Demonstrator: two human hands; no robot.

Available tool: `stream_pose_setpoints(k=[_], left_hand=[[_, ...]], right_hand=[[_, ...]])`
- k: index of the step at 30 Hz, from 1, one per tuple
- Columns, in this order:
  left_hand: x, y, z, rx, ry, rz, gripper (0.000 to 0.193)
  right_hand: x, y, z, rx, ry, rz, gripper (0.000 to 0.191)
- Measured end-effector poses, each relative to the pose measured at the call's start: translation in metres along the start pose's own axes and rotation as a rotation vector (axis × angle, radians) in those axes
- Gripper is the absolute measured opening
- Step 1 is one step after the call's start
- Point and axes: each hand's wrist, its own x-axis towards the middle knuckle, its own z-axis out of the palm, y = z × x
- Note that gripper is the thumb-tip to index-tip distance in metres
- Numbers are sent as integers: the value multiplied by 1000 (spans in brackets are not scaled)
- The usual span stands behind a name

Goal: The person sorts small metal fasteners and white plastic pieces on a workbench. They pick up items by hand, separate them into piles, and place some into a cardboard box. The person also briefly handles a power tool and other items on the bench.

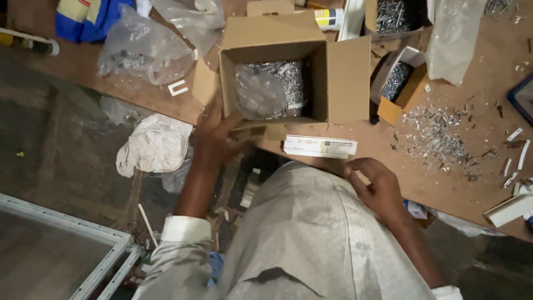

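The right hand [377,186] rests curled and empty beside a flat white packet [320,146] at the worktop [472,183] edge. The blurred left hand [216,139] touches the open cardboard box [288,41], grip unclear; bagged screws [272,89] lie inside.

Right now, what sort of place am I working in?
Probably a workshop or assembly bench. An open cardboard box holds bagged metal fasteners, loose screws lie scattered on the brown worktable, and a white framed panel rests on the floor.
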Motion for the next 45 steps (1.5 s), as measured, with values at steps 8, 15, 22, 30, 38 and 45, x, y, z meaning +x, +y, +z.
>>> stream_pose_setpoints(k=[8,15,22,30,38,45], left_hand=[[63,15,20,152,-233,16,34],[101,-32,20,27,-130,-417,56],[91,-93,12,68,-109,-231,14],[53,-202,-44,332,20,-262,22],[28,-111,-42,332,357,-137,37],[29,62,124,-460,-383,304,36]], right_hand=[[6,-5,-4,-97,38,-84,15],[-14,3,-1,76,200,176,17],[-28,27,9,46,217,128,16],[-12,56,15,121,210,210,19],[47,61,53,-295,50,-244,68],[48,77,68,-433,-80,-154,66]])
